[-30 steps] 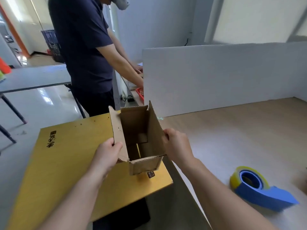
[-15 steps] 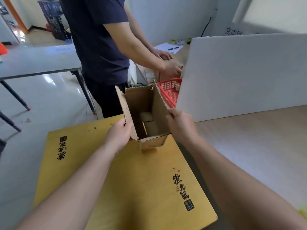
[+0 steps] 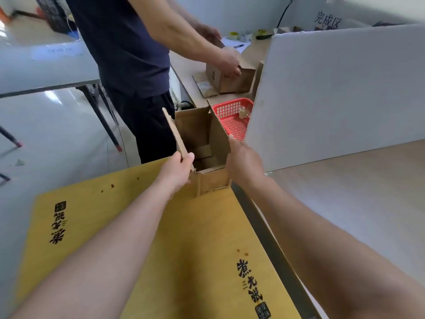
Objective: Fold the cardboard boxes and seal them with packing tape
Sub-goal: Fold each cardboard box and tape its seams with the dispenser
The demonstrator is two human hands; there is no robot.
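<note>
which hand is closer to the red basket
Right. The right hand holds the right side of the cardboard box, just short of the red basket; the left hand pinches its left flap, farther from the basket.

Packing workstation in an office-type room. White partition board (image 3: 333,88) splits the wood-top desk (image 3: 345,192) into bays, with a "完成区" sign (image 3: 327,20) at the back. Another person (image 3: 124,42) folds a small carton (image 3: 230,81) at the next bay, tape rolls (image 3: 234,34) and red basket (image 3: 232,111) alongside. Grey folding table (image 3: 46,65), glossy tiled floor (image 3: 57,134).
</note>
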